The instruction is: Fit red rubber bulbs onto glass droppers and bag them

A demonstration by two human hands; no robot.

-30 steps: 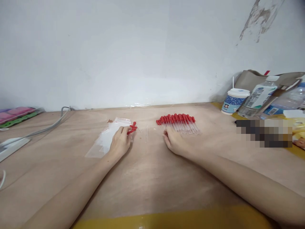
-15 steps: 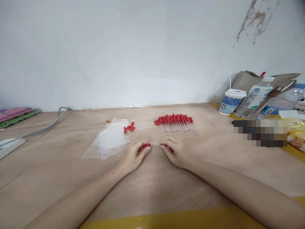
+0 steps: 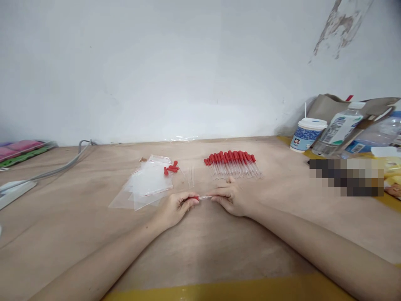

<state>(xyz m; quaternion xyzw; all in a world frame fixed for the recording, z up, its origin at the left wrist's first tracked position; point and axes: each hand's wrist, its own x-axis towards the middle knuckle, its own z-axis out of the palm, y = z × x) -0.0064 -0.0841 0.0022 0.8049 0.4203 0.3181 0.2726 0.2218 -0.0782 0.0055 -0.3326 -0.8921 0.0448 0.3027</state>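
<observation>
My left hand (image 3: 177, 205) pinches a red rubber bulb, of which only a tip shows at its fingertips. My right hand (image 3: 232, 197) pinches a thin clear glass tube (image 3: 205, 197) that runs between the two hands, just above the wooden table (image 3: 200, 246). Behind the hands lies a row of several finished droppers with red bulbs (image 3: 233, 163). A few loose red bulbs (image 3: 171, 168) and clear tubes (image 3: 190, 176) lie beside a pile of small clear plastic bags (image 3: 147, 186).
At the right stand a paper cup with a straw (image 3: 307, 133), plastic bottles (image 3: 336, 127) and a brown paper bag (image 3: 332, 106). A grey cable (image 3: 62, 167) and a white power strip (image 3: 14, 191) lie at the left, near a pink and green tray (image 3: 21, 150). A white wall rises behind.
My left hand left the loose bulbs with one red bulb and came to the middle. My right hand brought a tube from the back. Both hands have drawn closer together and toward me.
</observation>
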